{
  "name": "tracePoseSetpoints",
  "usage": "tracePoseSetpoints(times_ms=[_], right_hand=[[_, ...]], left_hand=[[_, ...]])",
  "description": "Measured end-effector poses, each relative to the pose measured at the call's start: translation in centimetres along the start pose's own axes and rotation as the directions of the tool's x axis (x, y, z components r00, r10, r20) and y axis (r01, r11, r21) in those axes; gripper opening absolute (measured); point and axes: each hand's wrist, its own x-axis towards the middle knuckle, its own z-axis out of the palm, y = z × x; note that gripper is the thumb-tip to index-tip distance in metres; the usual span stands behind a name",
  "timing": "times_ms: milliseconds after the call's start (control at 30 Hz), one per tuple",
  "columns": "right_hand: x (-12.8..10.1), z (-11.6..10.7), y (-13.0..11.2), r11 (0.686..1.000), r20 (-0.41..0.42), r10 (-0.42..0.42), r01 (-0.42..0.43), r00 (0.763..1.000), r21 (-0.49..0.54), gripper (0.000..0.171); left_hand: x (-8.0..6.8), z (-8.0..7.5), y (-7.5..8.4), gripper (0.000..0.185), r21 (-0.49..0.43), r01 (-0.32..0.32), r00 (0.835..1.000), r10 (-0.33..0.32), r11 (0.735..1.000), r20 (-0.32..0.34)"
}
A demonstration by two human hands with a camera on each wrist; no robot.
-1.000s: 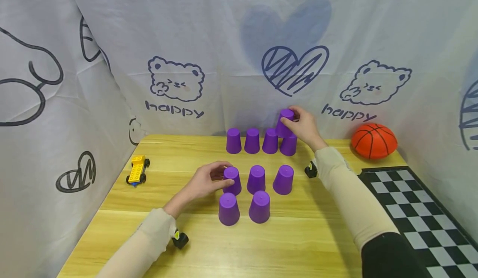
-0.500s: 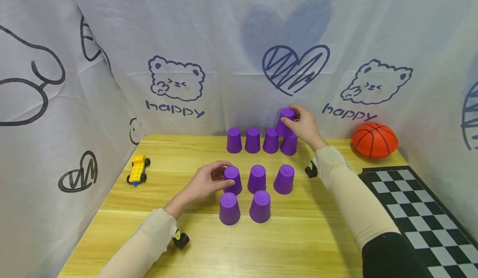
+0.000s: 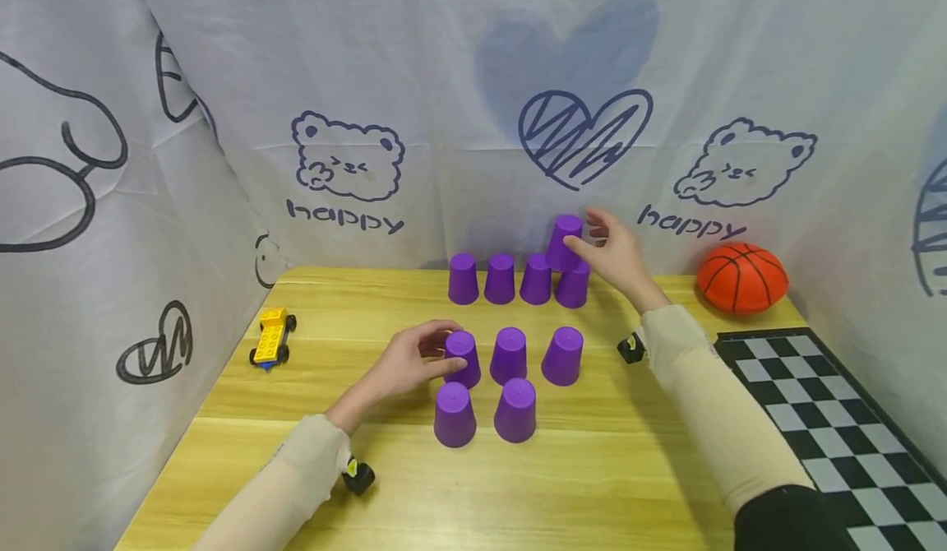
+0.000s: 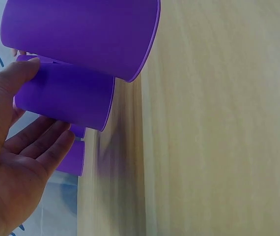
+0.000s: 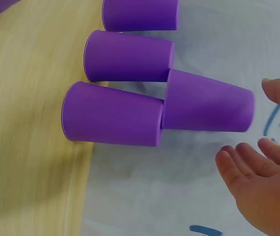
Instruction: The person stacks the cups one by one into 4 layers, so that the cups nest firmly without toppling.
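Right hand (image 3: 617,252) fingers spread, just beside the upturned purple plastic cup (image 3: 565,243) stacked atop the back row, left hand (image 3: 409,361) cupping the front cluster's leftmost purple cup (image 3: 462,356), bare wooden table (image 3: 562,485) nearer the front edge.

cups (image 3: 508,354): purple | ball (image 3: 742,277): orange | toy car (image 3: 271,337): yellow | mat (image 3: 836,428): black-white checks

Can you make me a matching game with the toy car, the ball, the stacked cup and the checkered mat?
Things:
1. toy car
2. ball
3. stacked cup
4. checkered mat

Places or looks:
A. orange, by the back right corner
B. purple, on top of the back row
C. yellow, at the left edge of the table
D. black and white squares, on the right

Pairs: 1-C, 2-A, 3-B, 4-D
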Motion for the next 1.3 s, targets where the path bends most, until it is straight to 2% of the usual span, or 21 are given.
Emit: tracePoseSetpoints(times_ms=[167,300,400,533,733,967,1300], right_hand=[[-1.5,-1.1,-0.3,0.999,-0.021,-0.05,0.05,0.999,-0.017,0.067],[-3.0,-1.7,-0.4,0.997,-0.019,-0.074,0.074,0.997,-0.02,0.063],[-4.2,-2.1,-0.5,0.995,-0.005,-0.092,0.092,0.996,-0.024,0.058],[-6.1,-2.3,-0.7,0.993,0.023,-0.114,0.114,0.993,-0.039,0.053],[-8.8,-1.8,-0.8,0.989,0.079,-0.124,0.13,0.989,-0.07,0.048],[-11.2,-0.9,-0.1,0.983,0.144,-0.157,0.169,0.977,-0.076,0.047],[-12.9,0.4,1.2,0.988,0.179,-0.133,0.145,0.975,-0.052,0.049]], left_hand=[[0.3,-0.1,0.2,0.05,-0.004,-0.005,1.0,0.005,1.0,-0.021],[0.9,-0.6,0.6,0.051,0.027,-0.04,0.998,0.041,0.999,-0.049],[1.5,-1.0,0.9,0.051,0.065,-0.071,0.995,0.075,0.995,-0.068],[2.7,-1.5,1.8,0.05,0.077,-0.069,0.993,0.076,0.995,-0.086],[4.8,-2.5,3.3,0.051,0.087,-0.056,0.99,0.066,0.995,-0.128],[7.1,-3.4,4.5,0.05,0.091,-0.089,0.977,0.105,0.992,-0.184],[10.1,-3.9,5.3,0.053,0.061,-0.036,0.968,0.05,0.997,-0.245]])
